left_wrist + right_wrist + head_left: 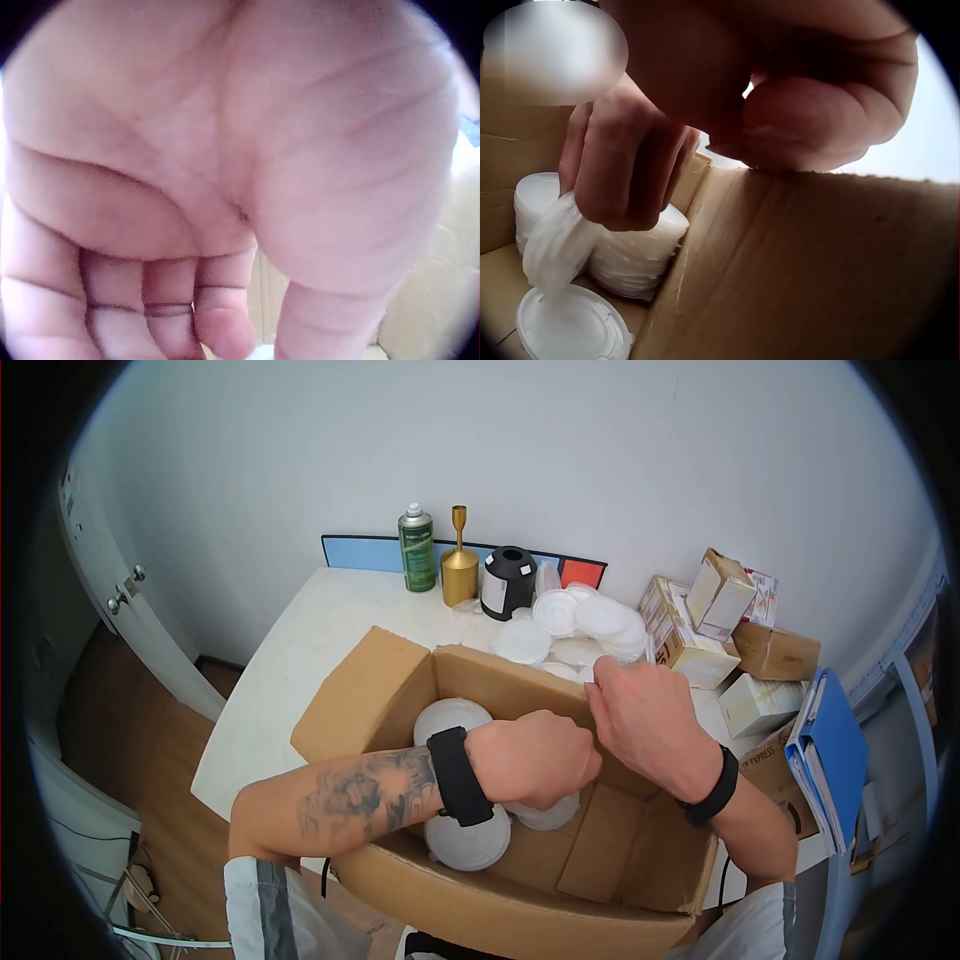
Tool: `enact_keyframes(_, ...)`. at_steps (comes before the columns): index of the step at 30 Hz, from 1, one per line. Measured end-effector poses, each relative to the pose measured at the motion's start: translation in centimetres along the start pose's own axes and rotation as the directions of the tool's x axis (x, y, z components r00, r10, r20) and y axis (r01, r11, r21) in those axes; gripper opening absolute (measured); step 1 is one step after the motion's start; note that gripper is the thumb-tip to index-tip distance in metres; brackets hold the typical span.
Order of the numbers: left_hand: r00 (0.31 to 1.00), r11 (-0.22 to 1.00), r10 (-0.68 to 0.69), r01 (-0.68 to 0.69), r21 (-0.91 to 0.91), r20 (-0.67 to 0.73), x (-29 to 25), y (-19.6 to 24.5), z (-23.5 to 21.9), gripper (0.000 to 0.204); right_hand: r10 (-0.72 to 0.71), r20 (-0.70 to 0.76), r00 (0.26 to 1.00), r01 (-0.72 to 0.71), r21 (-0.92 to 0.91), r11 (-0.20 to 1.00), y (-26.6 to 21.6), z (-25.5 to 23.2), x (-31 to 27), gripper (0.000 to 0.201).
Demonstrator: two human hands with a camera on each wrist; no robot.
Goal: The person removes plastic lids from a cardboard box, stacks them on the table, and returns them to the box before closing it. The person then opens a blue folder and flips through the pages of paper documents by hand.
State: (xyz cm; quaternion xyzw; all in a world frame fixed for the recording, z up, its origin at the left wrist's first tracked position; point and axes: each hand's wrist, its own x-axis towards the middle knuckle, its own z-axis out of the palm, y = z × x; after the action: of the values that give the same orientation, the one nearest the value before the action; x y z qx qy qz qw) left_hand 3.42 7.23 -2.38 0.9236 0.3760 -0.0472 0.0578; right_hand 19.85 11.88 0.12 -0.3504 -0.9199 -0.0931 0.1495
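An open cardboard box (pixel 400 870) stands in front of me, with stacks of white round plastic lids (pixel 467 840) inside. My left hand (pixel 535 758) reaches down into it, fingers curled. In the right wrist view, that hand (pixel 622 172) grips a tilted stack of lids (pixel 555 240) on its thumb side, above a lid (pixel 574 322) lying on the box floor. The left wrist view shows mostly the palm (pixel 187 165), which hides the grip. My right hand (pixel 645 715) bends over the box's far rim (pixel 870 180), holding it with curled fingers.
More loose lids (pixel 560 620) lie piled on the white table (pixel 250 730) behind the box. A green spray can (pixel 417 550), a gold candlestick (pixel 459 570) and a black container (pixel 508 585) stand along the back. Small cartons (pixel 720 595) and a blue folder (pixel 835 750) are at right.
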Motion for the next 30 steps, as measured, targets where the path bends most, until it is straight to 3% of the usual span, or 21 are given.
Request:
enact_keyframes(3, 0.999, 0.994, 0.047, -0.047, -0.095, -0.003, -0.5, -1.0, -2.1, 0.010, 0.025, -0.018, 1.000, -0.025, -0.012, 1.000, 0.2, 0.2, -0.5, 0.015)
enact_keyframes(5, 0.987, 0.940, 0.160, -0.146, -0.307, 0.021, -1.6, -1.6, -5.0, 0.021, 0.030, -0.019, 0.999, -0.030, -0.005, 1.000, -0.5, 0.1, -1.0, 0.014)
enact_keyframes(6, 0.985, 0.941, 0.172, -0.155, -0.302, 0.030, -2.3, -2.0, -6.5, 0.021, 0.045, -0.023, 0.999, -0.045, -0.003, 0.999, -0.5, -0.2, -1.2, 0.014)
enact_keyframes(8, 0.990, 0.810, 0.129, -0.138, -0.570, -0.058, -3.8, -3.0, -8.6, 0.032, 0.039, 0.014, 0.999, -0.039, 0.031, 0.999, -0.3, -0.6, -1.5, 0.017)
enact_keyframes(9, 0.980, 0.726, 0.049, -0.167, -0.668, -0.191, -4.5, -3.9, -8.6, 0.038, 0.045, 0.014, 0.999, -0.046, 0.033, 0.998, 0.1, 0.6, -1.8, 0.017)
enact_keyframes(10, 0.953, 0.583, -0.129, -0.150, -0.799, -0.273, -4.8, -3.7, -9.0, 0.040, -0.122, -0.186, 0.975, 0.145, 0.118, 0.982, 0.0, 1.6, -1.6, 0.017)
enact_keyframes(11, 0.896, 0.414, -0.316, -0.164, -0.895, -0.311, -5.0, -3.4, -9.4, 0.042, -0.261, -0.389, 0.884, 0.343, 0.160, 0.925, -0.1, 2.0, -1.5, 0.017)
enact_keyframes(12, 0.897, 0.415, -0.314, -0.164, -0.895, -0.310, -4.6, -3.7, -9.5, 0.042, -0.115, 0.253, 0.961, 0.108, 0.041, 0.993, -0.2, 1.2, -2.8, 0.015)
enact_keyframes(13, 0.790, 0.397, -0.445, -0.248, -0.884, -0.421, -3.7, -4.3, -9.4, 0.040, -0.115, 0.253, 0.960, 0.108, 0.041, 0.993, -0.2, 1.4, -2.9, 0.015)
enact_keyframes(14, 0.649, 0.388, -0.568, -0.330, -0.860, -0.505, -3.0, -4.8, -9.0, 0.041, -0.234, 0.360, 0.903, 0.214, 0.095, 0.972, -0.3, 1.8, -3.1, 0.014)
enact_keyframes(15, 0.646, 0.385, -0.574, -0.330, -0.862, -0.504, -2.3, -5.0, -8.2, 0.041, -0.350, 0.455, 0.818, 0.312, 0.159, 0.937, -0.4, 2.2, -3.2, 0.012)
enact_keyframes(17, 0.606, 0.804, -0.500, 0.059, -0.592, -0.618, -0.6, -5.6, -5.8, 0.047, -0.356, 0.512, 0.782, 0.307, 0.181, 0.934, -0.8, 3.4, -3.4, 0.015)
enact_keyframes(18, 0.575, 0.920, -0.370, 0.115, -0.376, -0.730, 0.3, -6.4, -3.5, 0.052, -0.370, 0.471, 0.801, 0.324, 0.180, 0.929, -0.8, 4.7, -3.8, 0.019)
enact_keyframes(19, 0.573, 0.919, -0.373, 0.116, -0.378, -0.730, 0.1, -6.3, -3.5, 0.052, -0.383, 0.429, 0.818, 0.339, 0.178, 0.924, -0.8, 5.4, -4.0, 0.024)
enact_keyframes(20, 0.662, 0.912, -0.376, 0.140, -0.386, -0.648, -0.1, -6.2, -3.7, 0.047, -0.384, 0.430, 0.817, 0.340, 0.179, 0.923, -0.8, 5.9, -4.0, 0.024)
enact_keyframes(21, 0.743, 0.906, -0.375, 0.165, -0.391, -0.555, -0.2, -6.0, -4.0, 0.043, -0.379, 0.511, 0.772, 0.333, 0.183, 0.925, -0.9, 6.3, -4.1, 0.036)
enact_keyframes(22, 0.776, 0.852, -0.455, 0.237, -0.467, -0.437, -0.3, -5.5, -4.8, 0.031, -0.369, 0.587, 0.720, 0.324, 0.186, 0.928, -1.0, 6.6, -4.1, 0.049)
enact_keyframes(26, 0.806, 0.886, -0.405, 0.228, -0.403, -0.432, -0.7, -4.6, -4.6, 0.027, -0.435, 0.521, 0.734, 0.365, 0.236, 0.900, -0.7, 7.0, -4.8, 0.043)
enact_keyframes(30, 0.864, 0.890, -0.415, 0.321, -0.325, -0.285, -1.2, -3.0, -5.2, 0.028, -0.427, 0.512, 0.745, 0.371, 0.214, 0.904, -1.1, 7.5, -4.4, 0.044)
